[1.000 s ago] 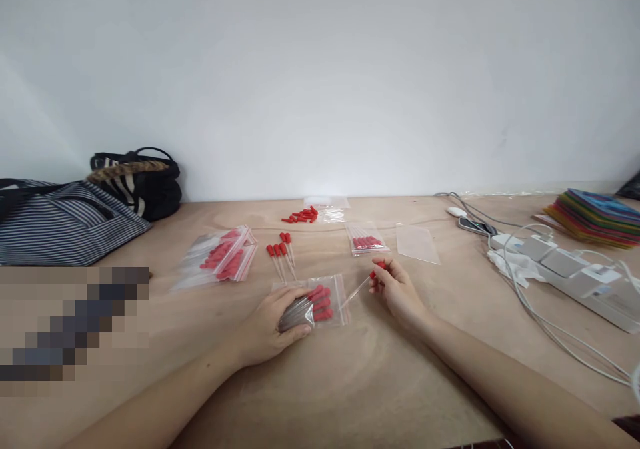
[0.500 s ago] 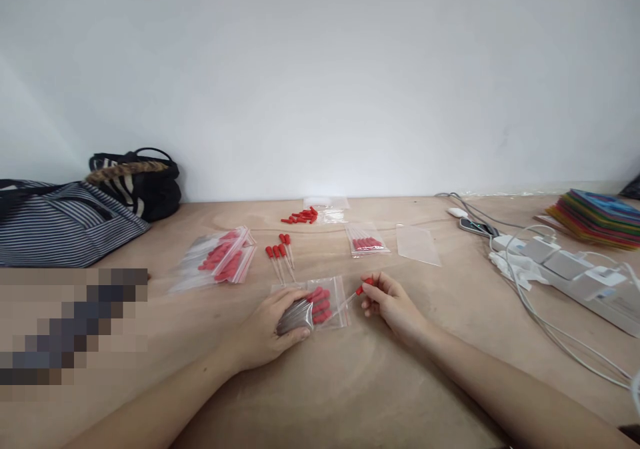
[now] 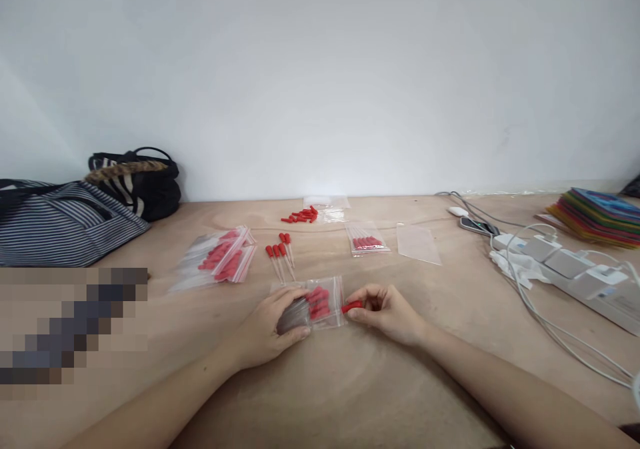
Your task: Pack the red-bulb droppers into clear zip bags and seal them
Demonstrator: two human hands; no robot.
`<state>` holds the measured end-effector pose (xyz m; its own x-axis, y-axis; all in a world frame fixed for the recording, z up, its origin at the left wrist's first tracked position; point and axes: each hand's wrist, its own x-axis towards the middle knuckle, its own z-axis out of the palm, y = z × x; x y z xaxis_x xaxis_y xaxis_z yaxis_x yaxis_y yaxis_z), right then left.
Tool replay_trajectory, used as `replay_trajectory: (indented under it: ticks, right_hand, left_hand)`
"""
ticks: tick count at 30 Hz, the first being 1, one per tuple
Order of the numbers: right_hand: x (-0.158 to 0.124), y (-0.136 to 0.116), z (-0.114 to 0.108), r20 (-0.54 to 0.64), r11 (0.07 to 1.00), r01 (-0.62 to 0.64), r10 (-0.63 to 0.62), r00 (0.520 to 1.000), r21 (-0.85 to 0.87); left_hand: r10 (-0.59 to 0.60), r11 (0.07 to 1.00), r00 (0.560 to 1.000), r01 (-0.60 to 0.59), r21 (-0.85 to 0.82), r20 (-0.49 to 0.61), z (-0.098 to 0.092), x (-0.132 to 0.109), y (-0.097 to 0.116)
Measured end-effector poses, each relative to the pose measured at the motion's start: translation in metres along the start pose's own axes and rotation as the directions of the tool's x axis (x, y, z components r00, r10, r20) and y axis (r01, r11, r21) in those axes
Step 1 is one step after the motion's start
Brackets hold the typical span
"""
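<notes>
My left hand (image 3: 274,326) grips the closed end of a small clear zip bag (image 3: 320,304) that lies on the wooden table (image 3: 380,396) and holds several red-capped droppers. My right hand (image 3: 385,312) pinches one red-capped dropper (image 3: 351,306) at the bag's open right edge, its glass tip inside the bag. Just beyond the bag lie several loose droppers (image 3: 281,256).
Filled bags (image 3: 220,257) lie to the left, another filled bag (image 3: 367,241) and an empty bag (image 3: 418,244) further back, and red caps (image 3: 301,216) near the wall. Bags (image 3: 65,222) sit far left. A power strip with cables (image 3: 565,266) and coloured sheets (image 3: 595,216) are on the right.
My right hand has moved down and left with the dropper, bringing it from above the table to the bag's opening. My left hand has kept its hold on the bag.
</notes>
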<state>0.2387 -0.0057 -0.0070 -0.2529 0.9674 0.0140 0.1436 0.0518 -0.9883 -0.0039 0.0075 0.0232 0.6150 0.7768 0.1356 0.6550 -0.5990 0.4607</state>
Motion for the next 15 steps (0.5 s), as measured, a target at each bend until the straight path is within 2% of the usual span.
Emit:
replay_trajectory:
  ticks: [3, 7, 9, 11, 15]
  right_hand:
    - [0.003, -0.001, -0.002, 0.063, 0.989, 0.058, -0.05, 0.997, -0.139]
    - [0.007, -0.008, -0.007, 0.268, 0.994, 0.021, 0.009, 0.963, -0.107]
    - [0.008, -0.012, -0.009, 0.326, 0.996, 0.033, -0.003, 0.945, -0.087]
    - [0.01, -0.013, -0.012, 0.335, 0.993, 0.067, -0.032, 0.942, -0.093]
    - [0.015, -0.011, -0.015, 0.321, 0.971, 0.12, -0.047, 0.946, -0.209]
  left_hand:
    - [0.01, 1.0, 1.0, -0.01, 0.001, 0.003, 0.001, 0.0, -0.001]
    - [0.03, 1.0, 0.999, -0.03, -0.003, -0.01, 0.001, 0.0, -0.002]
    - [0.035, 0.999, 0.999, -0.035, -0.003, -0.018, 0.001, 0.001, -0.001]
    - [0.037, 0.999, 0.999, -0.037, -0.001, -0.023, 0.001, 0.001, -0.001]
    - [0.035, 0.999, 0.999, -0.035, 0.004, -0.023, 0.001, 0.001, -0.002]
